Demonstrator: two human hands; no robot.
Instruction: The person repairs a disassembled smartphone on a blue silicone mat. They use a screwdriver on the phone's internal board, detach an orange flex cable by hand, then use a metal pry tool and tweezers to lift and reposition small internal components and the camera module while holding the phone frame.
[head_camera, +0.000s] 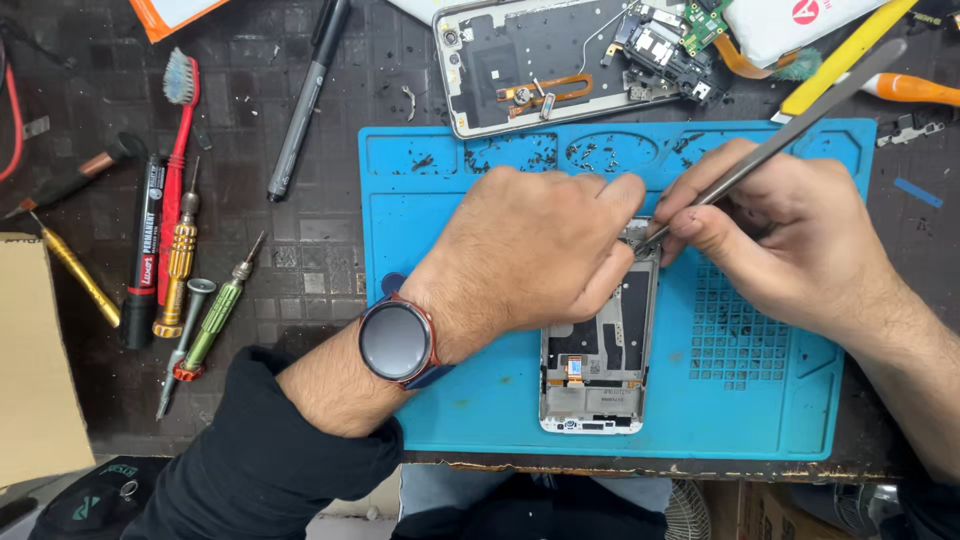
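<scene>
Blue silicone repair mat (480, 400) carried an opened smartphone frame (598, 370), worked on by two bare hands with metal tweezers (790, 125).

Lying lengthwise at the middle of the mat, the frame had its bottom edge towards the person and its top end hidden under the fingers. The left hand (525, 255), a round dark watch (396, 341) on its wrist, pressed down on the frame's upper part, fingers curled narrow. The right hand (775, 235) pinched the tweezers closed, tips touching the frame's top edge; whether they gripped a part could not be told. Judged by its look, the frame was light, thin and stiff, with exposed fragile circuitry and an orange flex connector (575, 368); the bare side rails seemed safest to hold. A second opened phone (530, 60) lay beyond the mat, and screwdrivers (195, 300) rested well to the left.
</scene>
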